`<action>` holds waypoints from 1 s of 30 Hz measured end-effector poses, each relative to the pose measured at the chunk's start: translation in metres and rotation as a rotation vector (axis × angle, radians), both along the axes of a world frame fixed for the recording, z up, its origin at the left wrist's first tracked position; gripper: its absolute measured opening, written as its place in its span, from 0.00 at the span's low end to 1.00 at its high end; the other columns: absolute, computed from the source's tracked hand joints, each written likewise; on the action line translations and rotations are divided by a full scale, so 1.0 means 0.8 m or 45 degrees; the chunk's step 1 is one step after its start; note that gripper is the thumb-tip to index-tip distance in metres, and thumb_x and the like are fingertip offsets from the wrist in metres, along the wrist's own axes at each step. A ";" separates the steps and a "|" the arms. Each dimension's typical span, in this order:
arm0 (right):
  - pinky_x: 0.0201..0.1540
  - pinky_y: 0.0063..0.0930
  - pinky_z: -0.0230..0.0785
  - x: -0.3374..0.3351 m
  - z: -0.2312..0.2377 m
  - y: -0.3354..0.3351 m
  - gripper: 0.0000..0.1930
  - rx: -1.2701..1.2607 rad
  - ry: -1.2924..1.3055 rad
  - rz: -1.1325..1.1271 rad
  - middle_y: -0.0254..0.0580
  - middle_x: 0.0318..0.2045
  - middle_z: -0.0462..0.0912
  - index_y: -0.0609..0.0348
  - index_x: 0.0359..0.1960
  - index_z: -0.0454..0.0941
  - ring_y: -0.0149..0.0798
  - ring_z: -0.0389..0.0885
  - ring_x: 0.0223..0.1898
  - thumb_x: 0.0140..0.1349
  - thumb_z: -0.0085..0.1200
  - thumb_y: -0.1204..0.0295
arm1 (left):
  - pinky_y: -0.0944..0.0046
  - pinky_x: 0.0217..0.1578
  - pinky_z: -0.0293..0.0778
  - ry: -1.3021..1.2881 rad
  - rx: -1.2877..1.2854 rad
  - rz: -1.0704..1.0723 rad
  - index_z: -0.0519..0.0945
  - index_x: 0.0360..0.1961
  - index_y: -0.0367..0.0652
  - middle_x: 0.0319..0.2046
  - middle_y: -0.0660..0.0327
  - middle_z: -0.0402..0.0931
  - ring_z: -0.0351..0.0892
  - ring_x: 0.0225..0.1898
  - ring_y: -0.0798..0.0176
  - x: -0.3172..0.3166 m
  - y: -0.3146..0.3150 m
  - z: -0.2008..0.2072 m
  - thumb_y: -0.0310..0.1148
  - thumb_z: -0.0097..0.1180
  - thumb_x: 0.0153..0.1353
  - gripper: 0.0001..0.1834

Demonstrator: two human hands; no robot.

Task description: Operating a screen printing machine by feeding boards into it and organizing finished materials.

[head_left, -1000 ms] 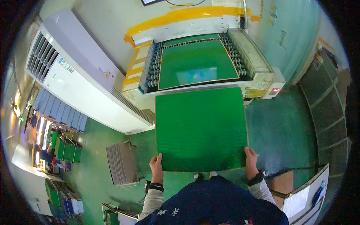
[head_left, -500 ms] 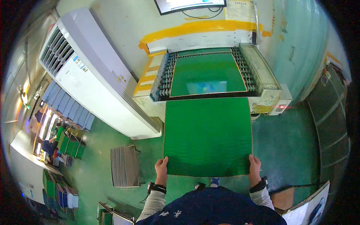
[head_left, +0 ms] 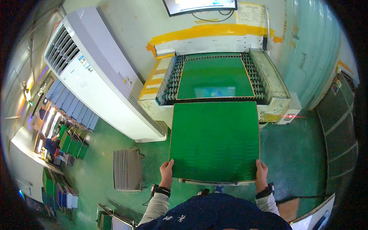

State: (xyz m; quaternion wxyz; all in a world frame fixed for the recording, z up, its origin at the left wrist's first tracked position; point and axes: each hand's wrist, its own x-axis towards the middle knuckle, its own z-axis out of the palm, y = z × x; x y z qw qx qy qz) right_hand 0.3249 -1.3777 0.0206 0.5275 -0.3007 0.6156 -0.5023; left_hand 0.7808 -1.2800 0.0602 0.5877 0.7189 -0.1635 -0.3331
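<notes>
A large flat green panel (head_left: pixel 214 142) with thin brown edges is held out in front of me. My left hand (head_left: pixel 166 171) grips its near left corner, thumb on top. At the near right corner my right hand (head_left: pixel 261 173) has the same pinch. Just beyond the panel's far edge, a second green panel (head_left: pixel 215 78) lies on the black rollers (head_left: pixel 175 80) of a conveyor machine (head_left: pixel 274 78), reflecting a bright screen. Under the near edge of the held panel a pale rail (head_left: pixel 214 182) shows; what it belongs to is hidden.
A tall white air conditioner (head_left: pixel 103 84) stands left of the machine. On the floor at left is a rack of grey sheets (head_left: pixel 127 169). Dark framed panels (head_left: pixel 339 130) lean at right. A monitor (head_left: pixel 199 5) hangs above; another person (head_left: pixel 50 145) works far left.
The view has shifted slightly. A pale rail now shows under the held panel's near edge. Both hands keep their grip on the corners.
</notes>
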 end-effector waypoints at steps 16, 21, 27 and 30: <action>0.34 0.22 0.66 -0.023 0.056 -0.021 0.10 0.097 -0.078 0.332 0.32 0.31 0.79 0.64 0.37 0.78 0.27 0.74 0.31 0.60 0.58 0.70 | 0.71 0.26 0.65 0.019 0.026 -0.067 0.82 0.30 0.33 0.24 0.67 0.76 0.70 0.25 0.74 0.022 -0.008 0.002 0.34 0.63 0.56 0.12; 0.37 0.25 0.72 -0.014 0.069 -0.019 0.07 -0.038 -0.449 0.337 0.35 0.35 0.80 0.60 0.42 0.75 0.30 0.78 0.35 0.64 0.50 0.73 | 0.71 0.32 0.70 0.053 -0.041 -0.097 0.81 0.35 0.32 0.28 0.66 0.78 0.74 0.30 0.73 0.017 -0.014 0.042 0.33 0.62 0.57 0.12; 0.46 0.30 0.72 -0.004 0.094 -0.018 0.12 -0.021 -0.655 0.373 0.37 0.40 0.80 0.59 0.48 0.73 0.34 0.79 0.42 0.65 0.48 0.72 | 0.70 0.38 0.71 0.094 -0.068 -0.161 0.79 0.43 0.30 0.34 0.61 0.80 0.77 0.34 0.70 0.035 -0.016 0.051 0.33 0.60 0.59 0.16; 0.48 0.32 0.71 0.004 0.111 -0.013 0.14 -0.035 -0.784 0.339 0.37 0.44 0.80 0.59 0.52 0.73 0.36 0.78 0.45 0.67 0.46 0.68 | 0.69 0.40 0.72 0.061 -0.119 -0.250 0.78 0.45 0.30 0.37 0.59 0.80 0.77 0.37 0.68 0.038 -0.023 0.054 0.33 0.58 0.61 0.17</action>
